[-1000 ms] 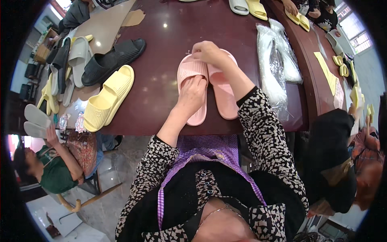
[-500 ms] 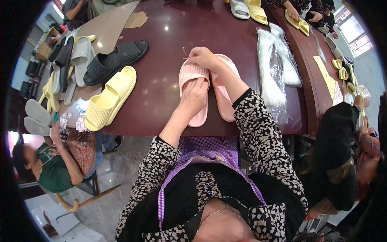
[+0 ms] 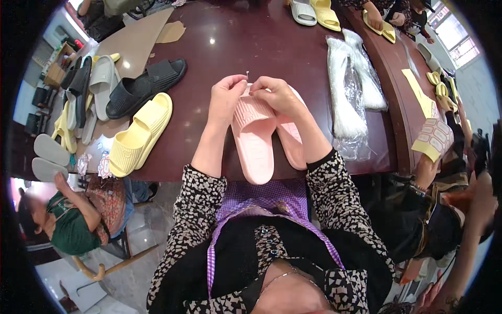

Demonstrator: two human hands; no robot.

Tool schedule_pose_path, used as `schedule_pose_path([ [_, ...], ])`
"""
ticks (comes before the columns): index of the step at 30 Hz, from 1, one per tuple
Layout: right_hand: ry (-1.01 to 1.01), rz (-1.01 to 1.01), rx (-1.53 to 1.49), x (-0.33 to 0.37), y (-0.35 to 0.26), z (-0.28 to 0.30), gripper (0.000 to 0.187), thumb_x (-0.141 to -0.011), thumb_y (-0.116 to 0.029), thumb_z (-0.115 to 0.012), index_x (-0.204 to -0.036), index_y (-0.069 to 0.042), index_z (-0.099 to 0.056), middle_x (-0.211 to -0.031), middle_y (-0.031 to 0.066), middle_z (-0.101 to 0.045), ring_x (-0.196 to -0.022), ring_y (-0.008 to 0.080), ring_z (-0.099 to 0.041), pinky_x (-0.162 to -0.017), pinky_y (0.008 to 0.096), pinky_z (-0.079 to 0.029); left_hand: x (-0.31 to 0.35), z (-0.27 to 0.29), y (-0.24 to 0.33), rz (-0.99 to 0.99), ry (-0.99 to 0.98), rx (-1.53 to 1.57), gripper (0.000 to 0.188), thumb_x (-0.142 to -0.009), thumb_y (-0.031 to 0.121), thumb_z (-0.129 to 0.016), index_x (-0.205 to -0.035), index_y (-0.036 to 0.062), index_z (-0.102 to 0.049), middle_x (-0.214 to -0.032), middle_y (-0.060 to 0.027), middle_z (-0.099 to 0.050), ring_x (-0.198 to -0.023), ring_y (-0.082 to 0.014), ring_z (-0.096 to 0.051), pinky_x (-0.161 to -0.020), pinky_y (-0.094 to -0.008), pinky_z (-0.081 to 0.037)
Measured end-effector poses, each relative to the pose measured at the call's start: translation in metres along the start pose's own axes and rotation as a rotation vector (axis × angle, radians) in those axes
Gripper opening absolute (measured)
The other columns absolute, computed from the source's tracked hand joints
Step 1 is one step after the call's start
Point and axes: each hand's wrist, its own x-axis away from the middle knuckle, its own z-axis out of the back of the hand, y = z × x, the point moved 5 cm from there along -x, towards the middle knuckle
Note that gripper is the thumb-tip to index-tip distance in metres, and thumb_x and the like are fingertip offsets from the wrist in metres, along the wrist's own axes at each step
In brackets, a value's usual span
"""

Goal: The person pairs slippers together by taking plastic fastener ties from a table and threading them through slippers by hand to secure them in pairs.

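A pair of pink ribbed slide slippers lies before me at the table's near edge. The left slipper [image 3: 254, 138] points its toe away from me, partly overlapping the right slipper [image 3: 291, 138]. Both my hands meet at the left slipper's toe. My left hand [image 3: 226, 99] pinches thumb and forefinger at the toe's left side, where a thin whitish strand [image 3: 247, 75] sticks up. My right hand [image 3: 280, 97] is closed in a pinch at the front of the strap, its forearm crossing over the right slipper. What its fingertips hold is too small to make out.
Yellow slippers [image 3: 141, 135], black slippers [image 3: 146, 88] and grey slippers [image 3: 103, 83] lie to the left. Plastic bags of white strands [image 3: 348, 99] lie to the right. Co-workers sit at both sides; one hand on the right is near a yellow sheet with labels [image 3: 434, 138].
My left hand has come out of the left slipper's strap opening and up to its toe. That slipper has shifted towards me. At the right, a co-worker's arm has reached to the label sheet.
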Motion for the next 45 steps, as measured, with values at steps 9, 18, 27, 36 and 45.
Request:
schedule_pose_path([
  [9, -0.021, -0.047, -0.069, 0.008, 0.003, 0.003, 0.006, -0.085, -0.006, -0.061, -0.087, 0.0, -0.062, -0.077, 0.0018, -0.062, -0.074, 0.0098, -0.056, -0.068, 0.0257, -0.047, 0.0, -0.019, -0.008, 0.223, -0.239, 0.388, 0.008, -0.09, 0.009, -0.059, -0.094, 0.0021, -0.062, -0.081, -0.0034, -0.064, -0.059, -0.0038, -0.052, -0.051, -0.0168, -0.042],
  [18, 0.145, -0.106, -0.217, 0.011, 0.011, 0.014, 0.008, -0.087, -0.009, -0.06, -0.084, -0.001, -0.062, -0.079, -0.0024, -0.059, -0.076, 0.0059, -0.053, -0.069, 0.0218, -0.044, 0.004, -0.024, -0.013, 0.233, -0.207, 0.483, 0.005, -0.089, 0.008, -0.06, -0.092, 0.0034, -0.059, -0.077, -0.0046, -0.063, -0.054, -0.0051, -0.053, -0.044, -0.016, -0.04],
  [27, 0.279, 0.054, -0.004, 0.011, 0.01, 0.014, 0.016, -0.084, -0.015, -0.062, -0.082, 0.001, -0.061, -0.073, 0.005, -0.061, -0.072, 0.0111, -0.055, -0.066, 0.0278, -0.046, 0.014, -0.032, -0.006, 0.044, 0.022, 0.137, 0.005, -0.088, 0.007, -0.062, -0.084, 0.0047, -0.06, -0.072, -0.0012, -0.061, -0.057, -0.0059, -0.057, -0.046, -0.0178, -0.042],
  [36, 0.283, 0.021, 0.044, 0.011, 0.014, 0.013, 0.012, -0.082, -0.01, -0.06, -0.08, 0.001, -0.061, -0.068, 0.0006, -0.057, -0.068, 0.0064, -0.051, -0.061, 0.0234, -0.044, 0.018, -0.03, -0.013, 0.036, 0.048, 0.122, 0.007, -0.089, 0.008, -0.062, -0.083, 0.0039, -0.06, -0.072, -0.0001, -0.06, -0.059, -0.006, -0.058, -0.047, -0.019, -0.043],
  [45, 0.297, 0.028, 0.16, 0.011, 0.011, 0.013, 0.012, -0.081, -0.011, -0.061, -0.08, 0.002, -0.062, -0.065, 0.0029, -0.057, -0.065, 0.0076, -0.051, -0.058, 0.0248, -0.044, 0.02, -0.03, -0.015, -0.008, 0.077, 0.035, 0.007, -0.088, 0.007, -0.062, -0.083, 0.004, -0.06, -0.073, 0.0004, -0.06, -0.06, -0.0058, -0.058, -0.048, -0.0195, -0.044],
])
